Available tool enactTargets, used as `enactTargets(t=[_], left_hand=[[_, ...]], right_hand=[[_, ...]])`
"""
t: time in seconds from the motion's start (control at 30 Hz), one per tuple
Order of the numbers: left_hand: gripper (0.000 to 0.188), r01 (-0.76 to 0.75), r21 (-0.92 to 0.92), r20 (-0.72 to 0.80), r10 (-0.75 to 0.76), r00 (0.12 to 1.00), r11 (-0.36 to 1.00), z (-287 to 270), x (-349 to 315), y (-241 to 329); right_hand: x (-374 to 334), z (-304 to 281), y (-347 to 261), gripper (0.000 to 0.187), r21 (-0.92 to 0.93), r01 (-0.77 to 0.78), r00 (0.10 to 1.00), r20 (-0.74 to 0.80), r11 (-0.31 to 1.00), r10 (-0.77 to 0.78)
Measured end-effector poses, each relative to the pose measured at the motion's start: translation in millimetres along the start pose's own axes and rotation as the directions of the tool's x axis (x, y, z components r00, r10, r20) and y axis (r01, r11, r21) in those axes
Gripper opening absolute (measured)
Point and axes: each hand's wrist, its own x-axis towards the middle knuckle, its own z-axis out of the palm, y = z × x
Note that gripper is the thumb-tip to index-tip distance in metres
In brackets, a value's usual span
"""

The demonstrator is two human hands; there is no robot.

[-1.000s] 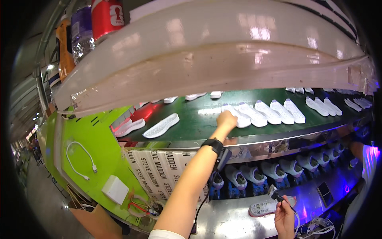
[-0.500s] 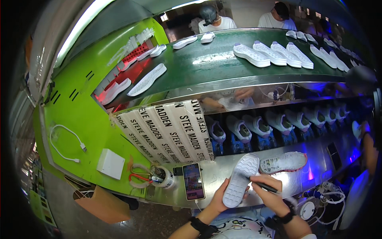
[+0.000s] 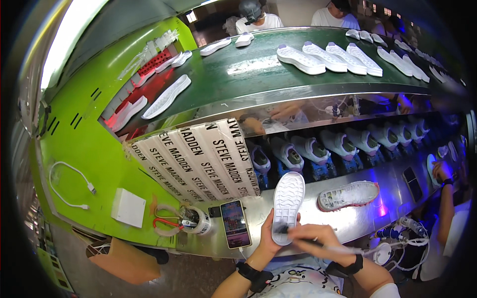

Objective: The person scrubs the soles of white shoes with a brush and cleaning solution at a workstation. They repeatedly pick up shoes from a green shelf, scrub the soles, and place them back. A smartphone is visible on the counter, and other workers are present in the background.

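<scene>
Head view: the person's left hand (image 3: 267,237) grips a white shoe sole (image 3: 288,206) from beneath, fingers wrapped round its heel end, holding it tread-up just above the steel bench (image 3: 348,218). Their right hand (image 3: 318,238) pinches a thin dark brush (image 3: 303,242), its tip touching the sole's heel. A white sneaker (image 3: 349,194) lies on its side just beside, a phone (image 3: 235,223) to the left.

Both hands (image 3: 293,236) raised, fingers curled
</scene>
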Motion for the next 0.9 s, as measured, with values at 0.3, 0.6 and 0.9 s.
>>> enactTargets(t=[0.3, 0.6, 0.9], left_hand=[[0.039, 0.550, 0.425, -0.324, -0.447, 0.834, 0.718, 15, 15, 26], [0.039, 0.823, 0.304, -0.404, -0.717, 0.568, 0.480, 12, 28, 33], [0.055, 0.025, -0.031, -0.050, -0.026, 0.998, 0.999, 15, -7, -29]], right_hand=[[3, -37, -11, 0.024, 0.015, -0.274, 0.860, 0.451, 0.962, 0.238], [-3, -50, -7, 0.022, -0.161, 0.189, 0.873, 0.480, 0.969, -0.091], [-6, -22, -10, 0.026, 0.252, -0.324, 0.918, -0.149, 0.912, 0.368]])
